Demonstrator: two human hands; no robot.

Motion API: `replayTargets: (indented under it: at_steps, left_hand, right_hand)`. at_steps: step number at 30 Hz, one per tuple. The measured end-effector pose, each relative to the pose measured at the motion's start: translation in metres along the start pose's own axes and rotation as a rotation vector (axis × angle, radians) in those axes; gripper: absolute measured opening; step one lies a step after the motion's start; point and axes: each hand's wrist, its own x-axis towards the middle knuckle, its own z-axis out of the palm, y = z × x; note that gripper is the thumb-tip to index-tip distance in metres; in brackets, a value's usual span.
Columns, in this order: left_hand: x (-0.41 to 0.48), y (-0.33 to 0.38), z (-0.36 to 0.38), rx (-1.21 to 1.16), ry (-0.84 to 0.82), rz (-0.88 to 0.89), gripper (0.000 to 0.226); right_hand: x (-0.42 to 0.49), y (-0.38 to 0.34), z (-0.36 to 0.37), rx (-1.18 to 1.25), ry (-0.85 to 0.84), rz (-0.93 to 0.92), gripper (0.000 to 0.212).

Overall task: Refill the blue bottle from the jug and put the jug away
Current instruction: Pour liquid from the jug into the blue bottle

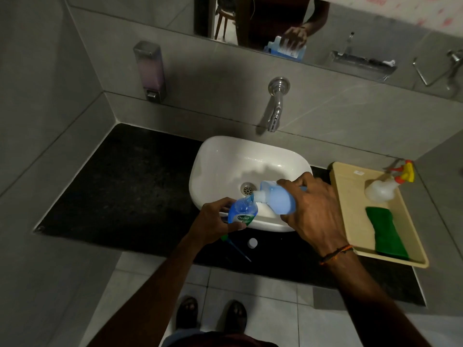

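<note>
My L hand [213,219] curls round the bottle [242,211], held at the sink [225,151] front rim. R hand [313,209] wraps the tilted jug [275,199], neck at bottle's mouth. Best: pour slow, mouths aligned, over sink.

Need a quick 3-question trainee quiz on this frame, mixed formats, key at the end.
1. Which hand holds the blue bottle?
2. The white cap lies: A) in the sink B) on the black counter C) on the tray.
3. True or false: the jug is tilted, with its spout at the bottle's mouth.
Key: 1 the left hand; 2 B; 3 true.
</note>
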Motion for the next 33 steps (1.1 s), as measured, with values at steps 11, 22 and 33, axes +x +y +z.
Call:
replayTargets:
  at_steps: [11, 22, 33]
  left_hand:
    - [0.002, -0.002, -0.002, 0.015, -0.003, 0.009, 0.051]
    - [0.001, 0.000, -0.004, 0.025, -0.002, 0.021, 0.049]
    - [-0.001, -0.003, -0.008, -0.013, -0.008, -0.008, 0.051]
  right_hand:
    - [-0.001, -0.001, -0.002, -0.009, 0.000, -0.007, 0.070]
    - [0.001, 0.004, 0.005, 0.016, -0.026, -0.017, 0.073]
    - [-0.002, 0.008, 0.024, 0.294, 0.039, 0.028, 0.077]
